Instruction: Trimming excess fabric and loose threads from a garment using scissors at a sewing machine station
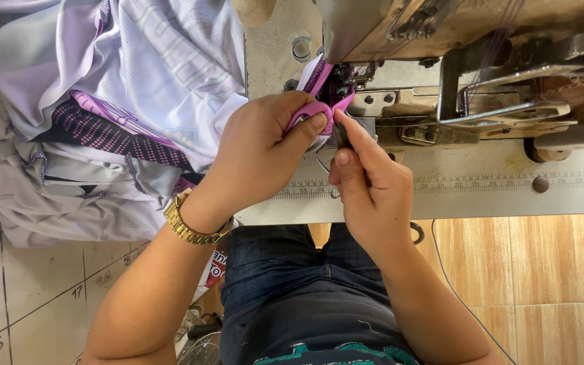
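Note:
My left hand [258,152] pinches a folded pink fabric strip [312,110] between thumb and fingers, right in front of the sewing machine's presser foot [345,76]. A gold wristwatch [194,226] sits on that wrist. My right hand [366,179] rests beside it, its index finger stretched forward onto the pink strip at the needle area, with a small metal tool partly hidden under the fingers. The strip runs up under the foot.
The worn industrial sewing machine [481,61] fills the top right on a grey table [508,192] with a printed ruler along its edge. A pile of white, lilac and purple garments [103,101] lies at the left. My jeans-clad lap [292,290] and tiled floor lie below.

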